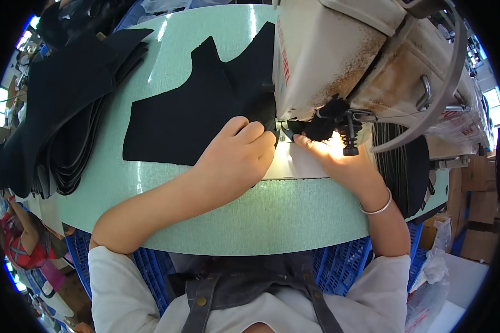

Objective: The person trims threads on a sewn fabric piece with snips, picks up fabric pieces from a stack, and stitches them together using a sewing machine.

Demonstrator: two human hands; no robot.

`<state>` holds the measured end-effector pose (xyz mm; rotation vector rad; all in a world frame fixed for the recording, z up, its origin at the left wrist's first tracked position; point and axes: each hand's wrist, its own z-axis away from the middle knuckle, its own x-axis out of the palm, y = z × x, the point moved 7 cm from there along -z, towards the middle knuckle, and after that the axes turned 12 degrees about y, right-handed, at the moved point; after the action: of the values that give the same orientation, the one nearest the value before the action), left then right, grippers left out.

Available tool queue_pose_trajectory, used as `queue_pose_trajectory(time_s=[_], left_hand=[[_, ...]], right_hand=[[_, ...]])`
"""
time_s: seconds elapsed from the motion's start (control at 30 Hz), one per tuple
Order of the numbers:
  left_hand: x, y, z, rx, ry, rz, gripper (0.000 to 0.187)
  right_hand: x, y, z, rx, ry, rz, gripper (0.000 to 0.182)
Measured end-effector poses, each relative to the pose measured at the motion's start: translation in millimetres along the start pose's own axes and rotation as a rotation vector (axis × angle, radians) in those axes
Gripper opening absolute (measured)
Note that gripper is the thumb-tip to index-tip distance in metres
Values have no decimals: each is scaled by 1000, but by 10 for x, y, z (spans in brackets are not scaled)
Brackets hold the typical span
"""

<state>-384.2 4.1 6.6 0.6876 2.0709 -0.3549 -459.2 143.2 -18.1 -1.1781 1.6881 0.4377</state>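
A black fabric piece (178, 119) with a notched, curved outline lies on the pale green table, its right edge under the sewing machine (311, 50). My left hand (241, 150) is closed on this piece, fingers curled just left of the presser foot (283, 132). On the other side of the foot, my right hand (341, 164) pinches the edge of the black fabric with its fingertips. Some of its fingers are hidden behind the machine's thread tension spring (349, 133). Bright lamp light falls on that hand and the metal plate (286, 161).
A thick stack of black fabric pieces (66, 105) hangs over the table's left side. More stacked dark pieces (400, 172) lie right of the machine. Blue plastic crates (341, 263) stand below the green table (250, 222). Another person (25, 238) is at far left.
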Motion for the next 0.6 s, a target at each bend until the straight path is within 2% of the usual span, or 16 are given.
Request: queue_pose_trajectory(time_s=[0.03,0.1,0.17,0.23,0.37,0.47,0.53,0.57,0.6], left_hand=[[47,23,11,5,-1,0,24],[34,58,-14,18,135,-77,7],[57,62,-34,14,156,-72,7],[59,52,-47,7,177,-70,8],[77,34,-50,9,147,-94,8],[-39,30,-99,-28,153,-190,10],[-174,-19,-140,-58,188,-285,12],[-220,-48,-123,-49,185,-249,14],[-251,-86,-111,-37,184,-213,15]], right_hand=[[53,52,12,148,-91,-30,41],[72,16,-21,115,-39,-24,41],[58,-49,-58,77,8,-16,40],[16,-310,-65,-247,86,218,40],[71,-325,-62,-223,100,277,40],[20,-204,-29,-283,157,167,35],[-223,18,-78,-98,405,19,18],[-287,-103,-93,-376,304,306,11],[-302,-109,-77,-373,302,299,11]])
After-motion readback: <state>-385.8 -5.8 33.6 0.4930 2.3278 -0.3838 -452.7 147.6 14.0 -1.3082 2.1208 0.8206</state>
